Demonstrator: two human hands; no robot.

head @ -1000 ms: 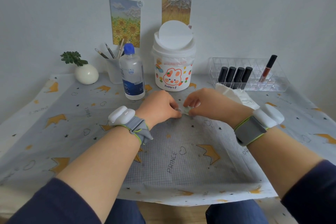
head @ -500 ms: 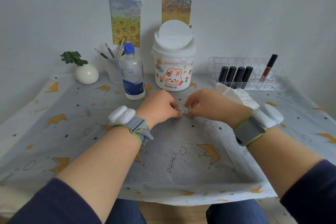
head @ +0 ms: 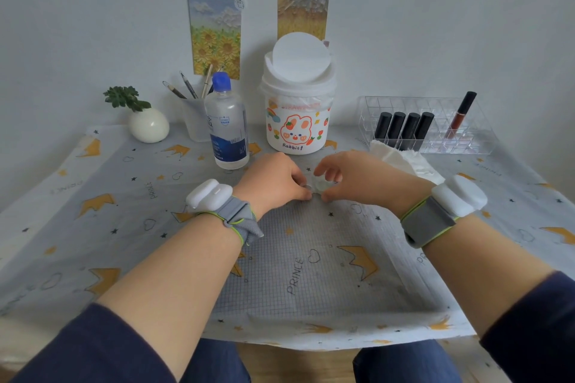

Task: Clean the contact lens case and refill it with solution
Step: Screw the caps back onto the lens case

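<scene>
— So, where is the contact lens case [head: 318, 187]?

— Between my two hands, low at the desk [head: 93, 227], just in front of the rabbit bin [head: 298, 130]. I can't tell whether it touches the cloth.

— How are you holding it?

— My left hand [head: 273, 180] has its fingers curled round the left end. My right hand [head: 351, 179] pinches the right end, with the thumb beneath and the fingers arched over. Only a small pale, see-through bit shows between my fingertips, with a ring shape on its left. Whether the caps are on, or any liquid is inside, I can't make out.

— And the solution?

— The solution bottle [head: 227, 121] stands upright just behind my left hand, with its blue cap on. I can't read its level.

— The other containers?

— The bin's round white lid is tipped up and a liner shows at the rim, but its inside is hidden. A frosted cup [head: 194, 116] behind the bottle holds pencils [head: 186, 88]. On the right, the clear divided organiser [head: 367, 115] has four black lipsticks [head: 401, 129] upright side by side in front. A dark red lip gloss [head: 462, 112] leans in one of its cells further back. A white tissue [head: 404, 158] lies just before it. Far left, a round white vase [head: 149, 127] holds a green sprig [head: 124, 98].
</scene>
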